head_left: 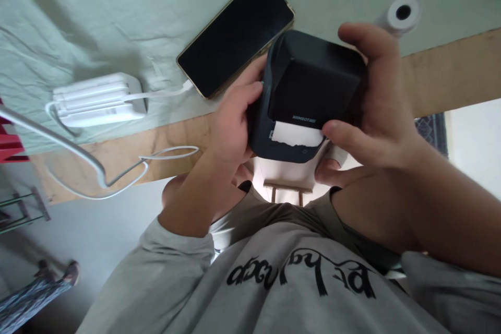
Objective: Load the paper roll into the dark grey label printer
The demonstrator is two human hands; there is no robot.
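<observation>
Label printer point(309, 94), dark, white paper strip point(297, 134) at its slot (torn edge), clasped between both hands. Left hand point(230, 125) fingers curled on one side; right hand point(371, 104) wrapped round the other.

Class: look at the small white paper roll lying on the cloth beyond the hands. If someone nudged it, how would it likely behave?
The paper roll has a round body with a hollow core, so it is probably light. Which way it lies is unclear; pushed onto its curved side it could well roll. The green cloth is wrinkled, which may slow it.

A dark phone point(236, 34), a white power bank point(99, 99) and a paper roll point(402, 12) lie apart.
</observation>
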